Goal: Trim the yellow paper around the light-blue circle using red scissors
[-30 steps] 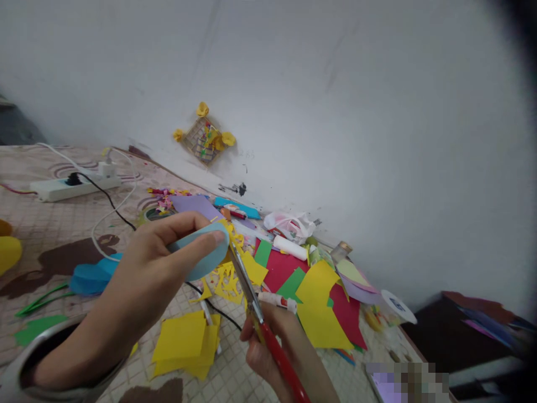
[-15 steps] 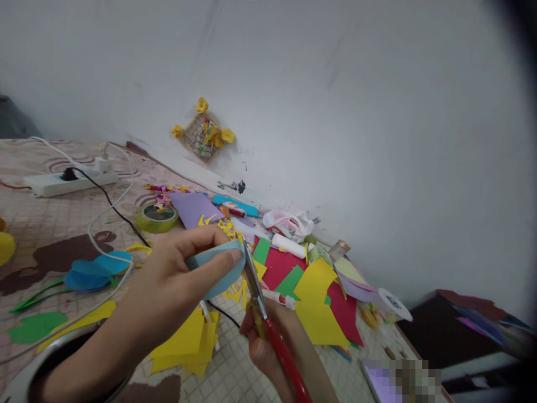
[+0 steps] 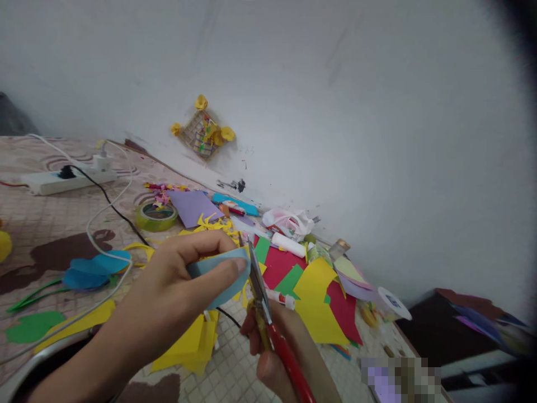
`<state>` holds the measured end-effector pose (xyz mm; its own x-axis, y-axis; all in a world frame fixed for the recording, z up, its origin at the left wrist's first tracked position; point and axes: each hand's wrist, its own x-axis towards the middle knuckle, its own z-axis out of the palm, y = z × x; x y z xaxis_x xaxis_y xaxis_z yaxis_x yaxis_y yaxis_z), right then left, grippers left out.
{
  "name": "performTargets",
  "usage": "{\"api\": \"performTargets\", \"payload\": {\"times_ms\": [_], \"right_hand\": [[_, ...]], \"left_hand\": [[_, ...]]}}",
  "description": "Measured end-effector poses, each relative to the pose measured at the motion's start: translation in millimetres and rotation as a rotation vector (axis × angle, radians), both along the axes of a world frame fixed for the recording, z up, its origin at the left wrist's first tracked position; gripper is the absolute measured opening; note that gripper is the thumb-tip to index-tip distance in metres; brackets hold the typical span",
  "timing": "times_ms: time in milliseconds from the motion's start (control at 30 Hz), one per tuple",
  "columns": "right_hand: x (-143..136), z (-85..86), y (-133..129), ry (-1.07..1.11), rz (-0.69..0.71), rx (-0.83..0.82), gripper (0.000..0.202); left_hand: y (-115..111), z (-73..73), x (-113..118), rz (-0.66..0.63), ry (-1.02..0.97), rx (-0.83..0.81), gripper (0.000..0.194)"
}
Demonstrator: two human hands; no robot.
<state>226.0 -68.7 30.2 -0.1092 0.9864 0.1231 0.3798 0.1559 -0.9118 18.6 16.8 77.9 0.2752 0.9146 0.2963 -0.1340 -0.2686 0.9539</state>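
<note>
Here the left hand (image 3: 168, 285) pinches a pale-blue, curved-edged paper piece (image 3: 230, 292) above the grid-patterned table (image 3: 239, 358); the right hand (image 3: 301, 338) grips red-handled metal scissors (image 3: 277, 340), blades parted at the paper's edge.

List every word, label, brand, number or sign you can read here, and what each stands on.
No text can be read for certain.
White-and-red tube: marks, too small and blurred to read.
White disc: blue mark at its centre, too blurred to read.
Wall: faint marks, too unclear to make out as writing.
</note>
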Motion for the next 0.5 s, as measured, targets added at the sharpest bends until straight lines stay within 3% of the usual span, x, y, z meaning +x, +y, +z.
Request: {"api": "performTargets", "payload": {"times_ms": [133, 300, 400, 500], "right_hand": [[7, -15.6, 3, 0.045, -0.009, 0.030, 0.069], [18, -39.3, 14, 0.048, 0.001, -0.094, 0.091], [19, -43.3, 16, 0.031, -0.025, -0.116, 0.100], [16, -39.1, 13, 0.022, -0.061, -0.129, 0.095]], "left_hand": [[0, 0.1, -1, -0.043, 0.014, -0.003, 0.026], [-1, 2.0, -1, -0.027, 0.009, -0.003, 0.025], [0, 3.3, -1, -0.012, 0.017, 0.009, 0.025], [0, 3.5, 0, -0.015, 0.012, 0.014, 0.023]]}}
